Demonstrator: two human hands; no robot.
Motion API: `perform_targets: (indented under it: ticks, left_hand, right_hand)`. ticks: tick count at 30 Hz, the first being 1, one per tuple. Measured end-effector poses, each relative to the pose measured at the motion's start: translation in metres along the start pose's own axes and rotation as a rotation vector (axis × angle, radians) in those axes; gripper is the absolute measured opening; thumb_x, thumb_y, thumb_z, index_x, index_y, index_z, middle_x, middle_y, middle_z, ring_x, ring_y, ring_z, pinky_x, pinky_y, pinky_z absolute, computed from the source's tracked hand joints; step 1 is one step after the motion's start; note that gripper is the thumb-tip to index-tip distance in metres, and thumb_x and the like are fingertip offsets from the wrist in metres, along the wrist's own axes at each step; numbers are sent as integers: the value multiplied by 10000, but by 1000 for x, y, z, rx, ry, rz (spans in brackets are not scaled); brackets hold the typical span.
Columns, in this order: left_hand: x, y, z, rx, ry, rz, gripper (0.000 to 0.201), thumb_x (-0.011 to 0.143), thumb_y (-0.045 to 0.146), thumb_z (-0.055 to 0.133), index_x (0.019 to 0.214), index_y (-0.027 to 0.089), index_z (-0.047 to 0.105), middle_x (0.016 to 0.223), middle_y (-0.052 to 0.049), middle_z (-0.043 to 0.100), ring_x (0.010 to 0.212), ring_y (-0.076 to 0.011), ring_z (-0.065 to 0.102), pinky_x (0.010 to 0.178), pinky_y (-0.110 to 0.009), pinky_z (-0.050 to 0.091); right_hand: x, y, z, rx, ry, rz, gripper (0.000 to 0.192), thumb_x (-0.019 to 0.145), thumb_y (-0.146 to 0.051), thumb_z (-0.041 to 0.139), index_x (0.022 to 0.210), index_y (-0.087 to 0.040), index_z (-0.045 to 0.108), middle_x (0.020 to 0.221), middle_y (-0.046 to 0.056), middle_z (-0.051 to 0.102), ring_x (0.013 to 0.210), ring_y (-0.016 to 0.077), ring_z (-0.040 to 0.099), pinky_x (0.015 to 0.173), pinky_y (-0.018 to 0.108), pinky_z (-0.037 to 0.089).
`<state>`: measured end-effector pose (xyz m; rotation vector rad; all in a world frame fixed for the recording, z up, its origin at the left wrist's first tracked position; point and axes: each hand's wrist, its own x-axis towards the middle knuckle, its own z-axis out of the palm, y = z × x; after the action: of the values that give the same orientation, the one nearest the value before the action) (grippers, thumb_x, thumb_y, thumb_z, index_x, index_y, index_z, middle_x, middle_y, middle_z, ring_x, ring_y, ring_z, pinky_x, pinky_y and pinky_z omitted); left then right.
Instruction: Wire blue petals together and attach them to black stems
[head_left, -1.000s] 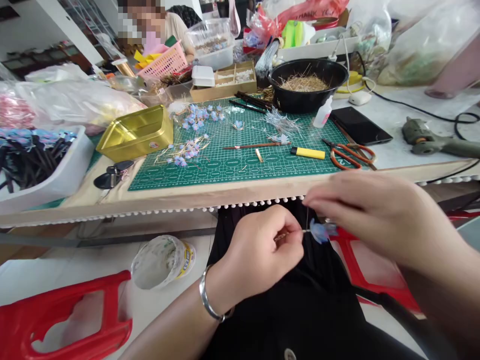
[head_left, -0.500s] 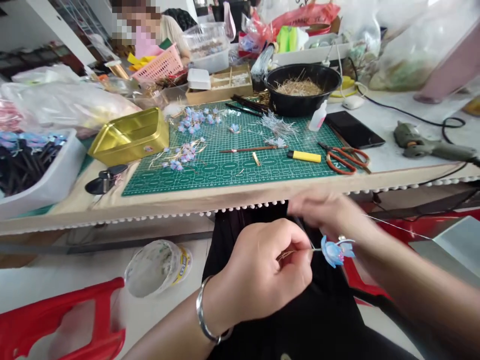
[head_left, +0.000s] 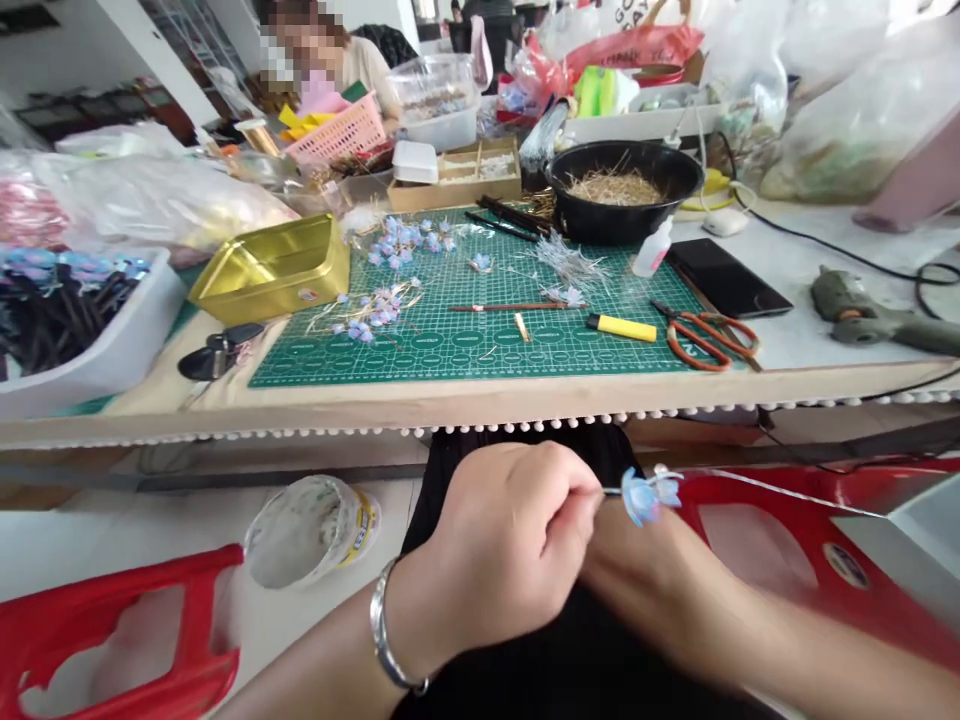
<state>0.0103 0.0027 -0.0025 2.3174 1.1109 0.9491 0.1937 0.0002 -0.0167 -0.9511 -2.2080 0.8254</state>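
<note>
My left hand point(head_left: 517, 530), with a silver bangle at its wrist, is closed in a pinch on the thin stem of a blue flower point(head_left: 640, 497). The petals point right, beyond the fingertips, and a small pearly bead shows at the top. My right hand point(head_left: 626, 550) is just behind and below it, smeared by motion, its fingers hidden by the left hand. A pale thread point(head_left: 795, 492) stretches from near the flower to a light box point(head_left: 930, 515) at the right edge. Both hands are over my dark-clothed lap, in front of the table edge.
On the green cutting mat point(head_left: 420, 362) lie blue flower sprigs point(head_left: 375, 310), a yellow lighter point(head_left: 626, 327) and orange-handled scissors point(head_left: 701, 340). Around it are a gold tin point(head_left: 274, 285), black basin point(head_left: 622, 215) and glue gun point(head_left: 862, 308). Below are a bucket point(head_left: 300, 535) and red stools point(head_left: 187, 620). Another person sits opposite.
My right hand has swung down from above the flower to behind my left hand. The left hand keeps its pinch and has shifted slightly left with the flower. The view has tilted a little.
</note>
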Motion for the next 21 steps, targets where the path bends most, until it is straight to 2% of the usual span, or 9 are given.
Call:
perform_targets:
  ticks: [3, 6, 8, 10, 13, 15, 17, 19, 21]
  left_hand:
    - [-2, -8, 4, 146, -51, 27, 151, 888, 125, 482, 797, 167, 594, 696, -36, 662, 639, -167, 591, 603, -302, 384]
    - [-2, -2, 8, 110, -157, 128, 149, 893, 128, 473, 812, 162, 593, 685, -44, 662, 637, -179, 600, 600, -314, 397]
    - [1, 4, 6, 30, -117, 208, 112, 884, 125, 489, 830, 169, 577, 669, -27, 659, 608, -163, 594, 586, -300, 412]
    - [5, 4, 2, 32, 55, 218, 78, 890, 128, 510, 908, 173, 571, 717, -21, 686, 623, -152, 610, 605, -284, 444]
    - [10, -4, -4, 65, 181, 55, 130, 906, 117, 529, 1006, 181, 583, 803, -12, 714, 678, -133, 643, 652, -253, 478]
    - [11, -8, -4, -39, 73, -48, 118, 902, 110, 536, 957, 181, 613, 772, 5, 707, 668, -115, 644, 637, -222, 477]
    - [10, -7, -1, -227, -79, -80, 128, 904, 99, 516, 889, 173, 619, 701, 11, 699, 625, -104, 638, 613, -205, 471]
    - [8, -4, 3, -396, -177, -72, 143, 907, 90, 488, 888, 163, 610, 660, 9, 702, 571, -98, 621, 586, -203, 461]
    - [6, 0, 4, -461, -218, -27, 133, 892, 90, 496, 876, 160, 607, 658, -2, 708, 557, -105, 615, 574, -214, 448]
  right_hand:
    - [-6, -21, -15, -10, 46, -61, 207, 869, -153, 528, 800, -220, 710, 556, 11, 577, 486, 153, 505, 460, 280, 397]
    - [15, -12, -40, 283, 53, 338, 171, 877, -242, 542, 752, -250, 657, 689, 7, 567, 603, 156, 538, 488, 250, 388]
    - [24, 5, -42, 480, -106, 400, 213, 885, -325, 548, 728, -227, 654, 657, -3, 561, 546, 128, 515, 442, 220, 369]
    - [21, 18, -30, 628, -303, 389, 318, 854, -435, 582, 688, -179, 671, 559, -13, 514, 451, 102, 450, 383, 206, 330]
    - [4, 28, -11, 783, -532, 344, 421, 871, -485, 560, 769, -118, 739, 492, -33, 456, 408, 87, 406, 380, 203, 333]
    - [-4, 32, -7, 906, -623, 357, 311, 906, -362, 581, 899, -110, 765, 640, 28, 618, 601, 130, 585, 595, 243, 480]
    - [-6, 38, -10, 1068, -594, 426, 178, 872, -260, 655, 941, -137, 765, 902, 77, 719, 892, 170, 648, 848, 282, 472]
    - [-6, 42, -13, 1214, -476, 530, 193, 828, -317, 710, 915, -149, 747, 902, 75, 730, 861, 174, 661, 814, 281, 487]
    - [-8, 40, -14, 1298, -408, 613, 283, 794, -419, 728, 885, -152, 714, 740, 39, 696, 625, 127, 625, 598, 223, 484]
